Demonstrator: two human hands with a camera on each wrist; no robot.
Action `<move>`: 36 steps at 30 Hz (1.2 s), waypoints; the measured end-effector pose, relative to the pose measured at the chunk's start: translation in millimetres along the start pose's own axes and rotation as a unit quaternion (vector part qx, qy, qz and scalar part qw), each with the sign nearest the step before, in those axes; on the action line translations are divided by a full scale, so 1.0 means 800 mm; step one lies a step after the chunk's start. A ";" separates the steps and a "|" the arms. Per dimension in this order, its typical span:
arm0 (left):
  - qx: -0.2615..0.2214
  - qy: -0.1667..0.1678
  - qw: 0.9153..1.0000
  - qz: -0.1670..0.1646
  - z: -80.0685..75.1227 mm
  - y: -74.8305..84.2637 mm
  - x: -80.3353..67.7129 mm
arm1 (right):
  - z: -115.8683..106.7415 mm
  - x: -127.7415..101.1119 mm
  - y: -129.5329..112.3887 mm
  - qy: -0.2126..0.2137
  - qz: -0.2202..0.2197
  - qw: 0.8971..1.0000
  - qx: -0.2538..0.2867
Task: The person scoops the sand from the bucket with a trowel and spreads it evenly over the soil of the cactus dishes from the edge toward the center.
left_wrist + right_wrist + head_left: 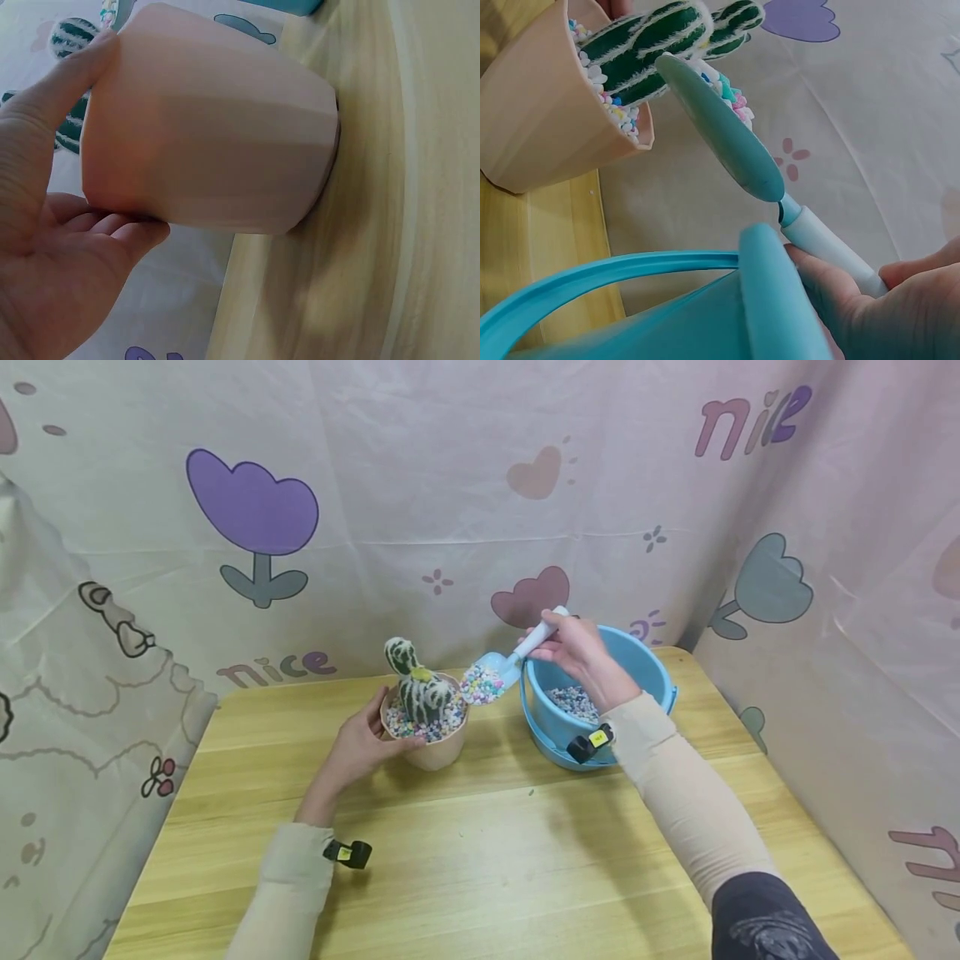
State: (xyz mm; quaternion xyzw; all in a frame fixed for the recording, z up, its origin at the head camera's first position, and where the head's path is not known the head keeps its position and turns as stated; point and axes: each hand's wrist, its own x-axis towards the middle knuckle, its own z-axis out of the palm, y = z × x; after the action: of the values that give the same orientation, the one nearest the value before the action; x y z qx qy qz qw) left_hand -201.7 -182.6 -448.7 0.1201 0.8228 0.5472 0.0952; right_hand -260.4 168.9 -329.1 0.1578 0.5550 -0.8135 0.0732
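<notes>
Near the middle of the tabletop (pixel 480 860), the left hand (pixel 358 750) cups the pink pot (pixel 432 745) with its cactus (pixel 417 687) while the right hand (pixel 573 647) grips a scoop (pixel 491 677) heaped with pebbles beside the bucket (pixel 645 672), best tipped slowly over the rim.

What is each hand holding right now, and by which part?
The right hand grips the scoop, loaded with pebbles, by its white handle. The left hand holds the pink pot by its side wall, thumb near the rim.
</notes>
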 end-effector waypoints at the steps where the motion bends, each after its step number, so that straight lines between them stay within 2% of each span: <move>1: -0.001 0.003 1.000 0.000 0.001 0.000 -0.001 | 0.001 0.000 0.000 0.000 -0.001 1.000 0.000; 9: 0.003 0.024 1.000 -0.010 0.010 0.001 -0.009 | 0.008 0.001 0.004 -0.003 -0.007 1.000 -0.010; 16: 0.029 0.049 0.998 -0.021 0.016 0.002 -0.012 | 0.019 0.005 0.009 -0.006 -0.006 1.000 -0.010; 24: 0.051 0.073 0.995 -0.037 0.023 0.005 -0.018 | 0.026 0.006 0.014 0.010 -0.011 1.000 -0.026; 36: 0.043 0.141 0.989 -0.032 0.046 0.012 -0.028 | 0.034 0.005 0.020 0.017 -0.012 0.997 -0.069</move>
State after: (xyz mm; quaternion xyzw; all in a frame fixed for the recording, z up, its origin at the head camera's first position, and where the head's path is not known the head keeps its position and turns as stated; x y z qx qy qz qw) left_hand -168.8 -153.5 -453.5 0.0197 0.8544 0.5192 -0.0099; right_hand -264.0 137.7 -335.1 0.1595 0.6127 -0.7713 0.0651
